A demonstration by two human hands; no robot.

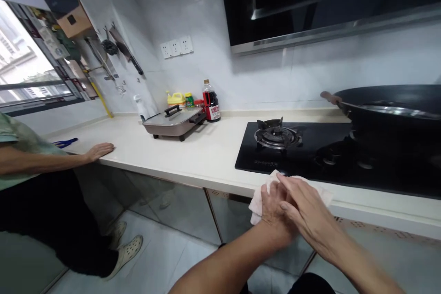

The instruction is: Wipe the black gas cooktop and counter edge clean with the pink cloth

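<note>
White kitchen counter [193, 156], black hob [308, 140] just behind; pale cloth [255, 207] is bunched sideways along the front edge, directly under the left hand [274, 203], the nearer one; can't be told if it's gripped; right hand [305, 202] is laid on top, fingers stretched out

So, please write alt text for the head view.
A person's left hand is on a white cloth at the edge of a counter, before a black stove; the right hand overlaps that hand. Another person's hand rests on the counter, farther left.
</note>
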